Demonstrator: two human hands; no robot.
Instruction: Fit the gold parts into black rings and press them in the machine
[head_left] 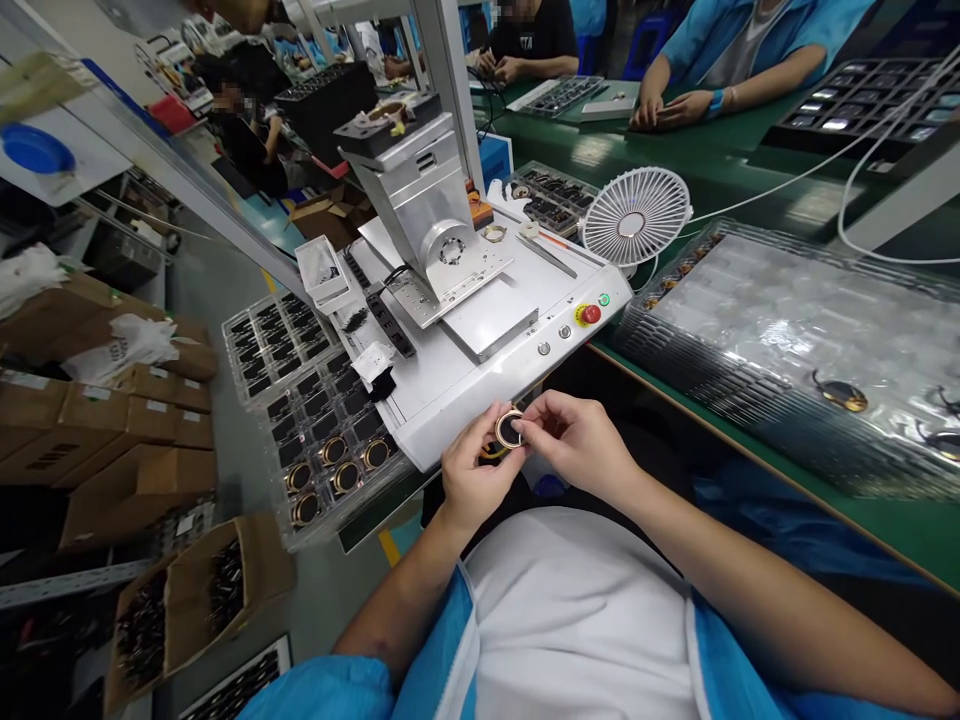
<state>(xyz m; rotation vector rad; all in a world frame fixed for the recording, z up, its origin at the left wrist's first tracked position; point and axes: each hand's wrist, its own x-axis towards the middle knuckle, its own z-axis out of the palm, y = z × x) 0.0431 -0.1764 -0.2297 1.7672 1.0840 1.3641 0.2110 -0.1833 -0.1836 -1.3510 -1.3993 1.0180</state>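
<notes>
Between my two hands, just in front of the white machine (457, 400), is a round black disc with a gold-coloured rim (509, 430). My left hand (478, 470) grips the disc by its edge, thumb below and fingers above. The thumb and forefinger of my right hand (577, 440) are pinched at the disc's right side and partly cover its face. I cannot tell whether a smaller piece sits in that pinch. Similar gold-rimmed discs (345, 477) lie in a clear tray (330, 520) left of the machine, beside dark square parts.
A metal fixture (420, 200) stands on the machine, with a red stop button (591, 315) at its front right. Tweezers (547, 256) lie behind. A white fan (636, 215) and stacked clear trays (750, 370) are to the right. Cartons (217, 600) stand at lower left. Co-workers sit across the green bench.
</notes>
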